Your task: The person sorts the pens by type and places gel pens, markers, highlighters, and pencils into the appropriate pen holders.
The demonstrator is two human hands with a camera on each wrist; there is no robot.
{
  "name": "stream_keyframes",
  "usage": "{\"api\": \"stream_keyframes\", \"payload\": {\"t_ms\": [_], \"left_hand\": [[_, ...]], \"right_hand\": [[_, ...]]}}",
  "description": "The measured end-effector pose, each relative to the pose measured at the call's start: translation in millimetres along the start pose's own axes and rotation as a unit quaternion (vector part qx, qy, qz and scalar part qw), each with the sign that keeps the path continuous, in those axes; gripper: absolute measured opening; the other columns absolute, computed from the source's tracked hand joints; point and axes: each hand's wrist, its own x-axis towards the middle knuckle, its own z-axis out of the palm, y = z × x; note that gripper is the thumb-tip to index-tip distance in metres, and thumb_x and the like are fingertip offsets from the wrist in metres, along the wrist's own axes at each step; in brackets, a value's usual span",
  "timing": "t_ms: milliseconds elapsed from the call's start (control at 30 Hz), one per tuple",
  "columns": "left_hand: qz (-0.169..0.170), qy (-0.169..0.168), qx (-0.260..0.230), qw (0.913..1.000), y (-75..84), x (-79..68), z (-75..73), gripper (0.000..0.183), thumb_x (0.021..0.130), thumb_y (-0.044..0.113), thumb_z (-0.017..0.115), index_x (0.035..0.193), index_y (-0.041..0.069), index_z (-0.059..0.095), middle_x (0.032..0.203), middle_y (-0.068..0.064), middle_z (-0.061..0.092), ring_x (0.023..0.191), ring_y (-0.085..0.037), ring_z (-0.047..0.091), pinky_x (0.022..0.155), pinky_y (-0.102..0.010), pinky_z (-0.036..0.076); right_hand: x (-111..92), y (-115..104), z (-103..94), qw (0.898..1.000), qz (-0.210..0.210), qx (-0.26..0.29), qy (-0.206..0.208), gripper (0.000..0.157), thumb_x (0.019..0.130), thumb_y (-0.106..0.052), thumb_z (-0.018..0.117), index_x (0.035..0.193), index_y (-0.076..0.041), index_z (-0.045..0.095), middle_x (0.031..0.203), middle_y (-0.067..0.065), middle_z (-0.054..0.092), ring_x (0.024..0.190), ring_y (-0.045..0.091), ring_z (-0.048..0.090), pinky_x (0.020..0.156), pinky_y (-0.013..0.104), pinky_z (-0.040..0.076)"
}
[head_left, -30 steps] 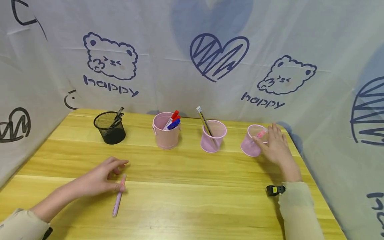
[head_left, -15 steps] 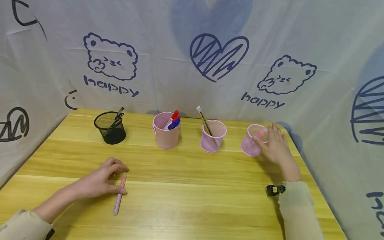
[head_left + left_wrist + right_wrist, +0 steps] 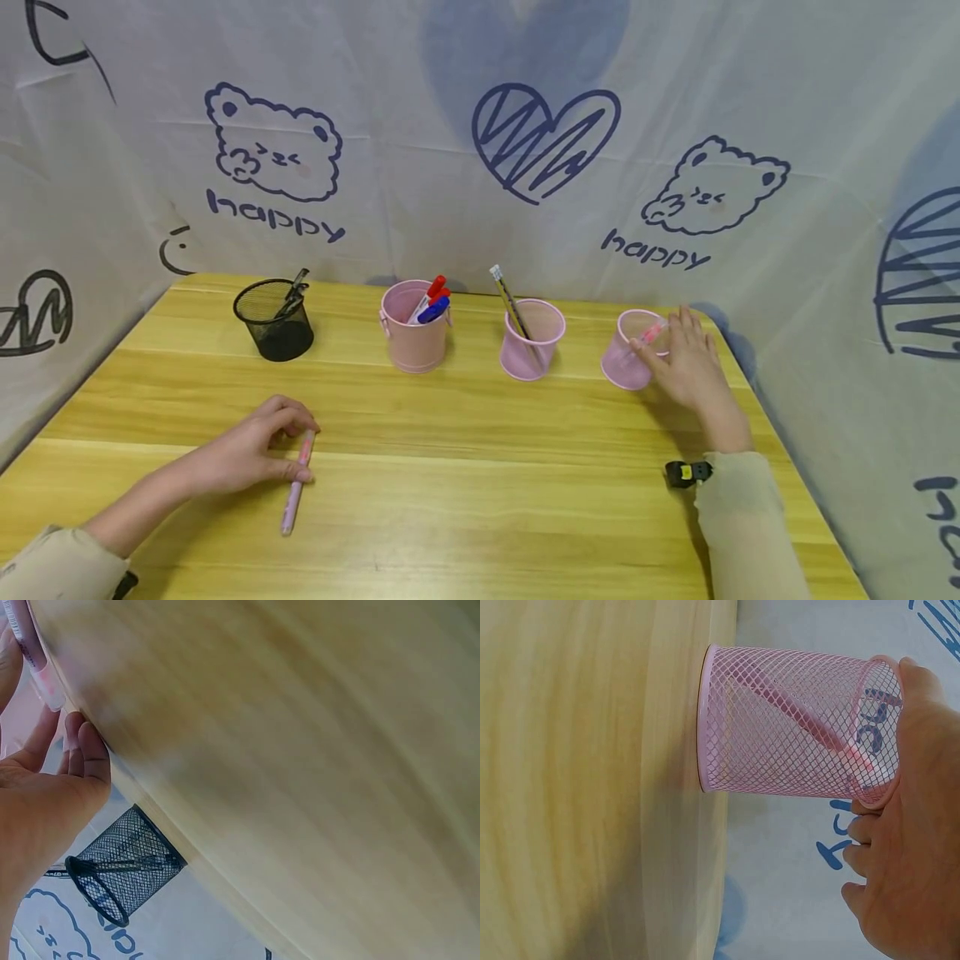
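On the wooden table (image 3: 480, 500) lies a slim pen (image 3: 292, 504) with a lilac barrel and a clear, pink-tinged cap. My left hand (image 3: 243, 446) holds it, the thumb on its side and a bent forefinger at the cap end (image 3: 50, 690). At the far right, my right hand (image 3: 693, 367) grips the rim of an upright pink mesh pen cup (image 3: 787, 724), thumb on one side and fingers on the other. A similar pink pen (image 3: 799, 712) leans inside that cup.
Along the back stand a black mesh cup (image 3: 281, 337) with black pens, a pink bucket (image 3: 416, 346) with red and blue markers (image 3: 432, 308), and a pink mesh cup (image 3: 528, 358) with pencils (image 3: 510, 304). Behind them hangs a printed cloth (image 3: 420, 192).
My left forefinger has bent down and in to the pen's cap end, with the thumb on its side. The pen has shifted very slightly. My right hand stays on the cup.
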Motion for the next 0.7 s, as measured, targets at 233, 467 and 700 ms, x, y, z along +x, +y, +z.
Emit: {"api": "stream_keyframes", "payload": {"t_ms": [233,467,700], "left_hand": [[-0.018,-0.01,-0.044,0.9988,-0.4,0.0,-1.5,0.054,0.082,0.026,0.089,0.126,0.008,0.064,0.117,-0.008,0.054,0.101,-0.015,0.052,0.083,-0.025,0.053],[-0.024,-0.03,-0.094,0.9948,2.5,1.4,-3.5,0.061,0.086,0.021,0.087,0.134,-0.003,0.057,0.115,-0.01,0.061,0.099,-0.013,0.061,0.084,-0.026,0.058],[-0.033,-0.05,-0.173,0.9831,5.3,4.0,-1.8,0.064,0.089,0.01,0.082,0.138,-0.012,0.048,0.116,-0.018,0.066,0.101,-0.019,0.069,0.08,-0.031,0.063]], "right_hand": [[0.1,0.4,0.1,1.0,0.0,0.002,0.003,0.106,0.103,-0.07,0.037,0.159,0.015,0.007,0.168,0.032,-0.012,0.155,0.053,-0.005,0.122,0.071,-0.004],[-0.4,-0.6,-1.0,1.0,0.002,0.007,0.001,0.107,0.103,-0.07,0.038,0.159,0.015,0.008,0.167,0.033,-0.011,0.155,0.053,-0.005,0.122,0.072,-0.004],[-1.3,-1.0,-0.4,1.0,0.001,0.004,0.002,0.107,0.103,-0.07,0.037,0.159,0.016,0.007,0.167,0.033,-0.011,0.155,0.053,-0.006,0.122,0.072,-0.004]]}}
